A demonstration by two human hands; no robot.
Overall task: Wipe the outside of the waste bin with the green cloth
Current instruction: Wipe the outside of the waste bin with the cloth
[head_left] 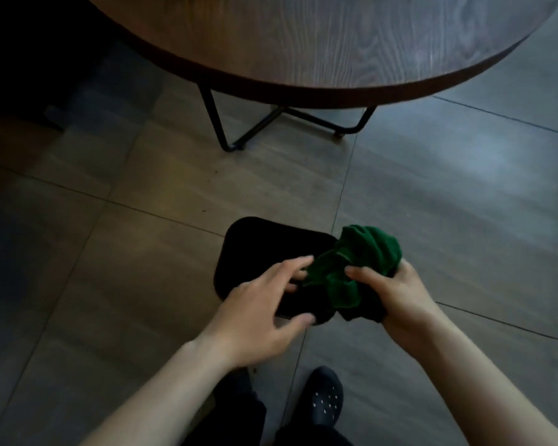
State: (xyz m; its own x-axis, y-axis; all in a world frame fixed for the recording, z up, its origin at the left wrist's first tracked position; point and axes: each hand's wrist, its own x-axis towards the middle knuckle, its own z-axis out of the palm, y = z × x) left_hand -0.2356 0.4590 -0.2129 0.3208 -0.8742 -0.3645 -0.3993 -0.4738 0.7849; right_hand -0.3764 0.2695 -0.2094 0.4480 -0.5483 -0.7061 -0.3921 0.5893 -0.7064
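Head view: right hand [397, 294] grips the bunched cloth [351, 262] over the bin [255, 249]; left hand [264, 304], fingers spread, touches the cloth's edge.

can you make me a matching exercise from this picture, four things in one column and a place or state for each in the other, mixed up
Things:
1. cloth
2. bin
3. table
4. shoe

Places or states:
A. at the bottom edge, on the floor tiles
B. black, on the floor under both hands
C. bunched up, gripped by the right hand
D. round, wooden, on black metal legs

Pairs: 1-C, 2-B, 3-D, 4-A
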